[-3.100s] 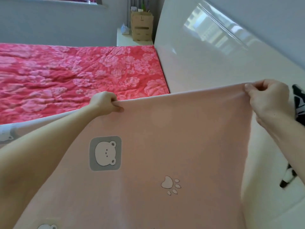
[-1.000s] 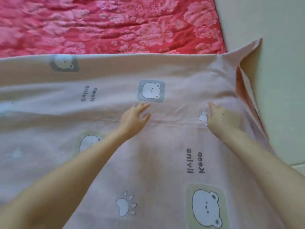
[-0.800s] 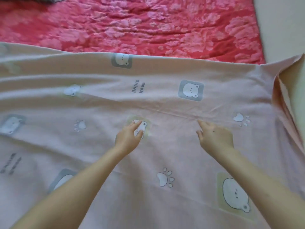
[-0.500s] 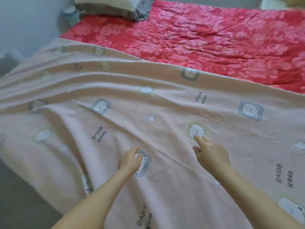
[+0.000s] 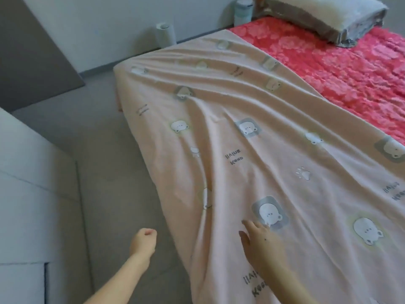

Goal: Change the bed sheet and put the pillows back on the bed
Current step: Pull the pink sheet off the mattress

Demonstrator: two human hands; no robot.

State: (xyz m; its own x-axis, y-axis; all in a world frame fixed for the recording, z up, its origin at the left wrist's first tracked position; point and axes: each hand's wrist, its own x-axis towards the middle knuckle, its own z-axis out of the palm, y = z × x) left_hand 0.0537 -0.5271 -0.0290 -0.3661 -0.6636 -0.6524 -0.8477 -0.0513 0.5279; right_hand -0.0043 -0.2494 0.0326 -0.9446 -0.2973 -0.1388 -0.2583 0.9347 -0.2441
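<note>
Pale pink fabric bed sheet (image 5: pixel 252 102), printed with white bears, paw marks and grey lettering, spread over the near side of the bed. Rumpled in long folds running toward the far corner, its near edge draped over the bedside toward the grey floor (image 5: pixel 105 172). Beyond it, left uncovered, a red quilted mattress cover with pink flowers (image 5: pixel 350 69). At the far end of that red cover, one white pillow with a grey frilled border (image 5: pixel 324 16), lying flat, apart from the pink sheet.

Palm down on the sheet, the right hand (image 5: pixel 262 241), its fingers (image 5: pixel 249 226) straight and slightly apart, tips just beside a grey-framed bear print (image 5: pixel 269 212). Off the bed and over the floor, just beside the draped edge, the left hand (image 5: pixel 143 240), curled in toward the palm with nothing held.

Against the far wall, two white cylindrical bins, one near the bed's far corner (image 5: pixel 164 36), the other close to the pillow (image 5: pixel 242 9). At the left, a white cabinet (image 5: pixel 32 194) and a dark grey panel (image 5: pixel 28 62).
</note>
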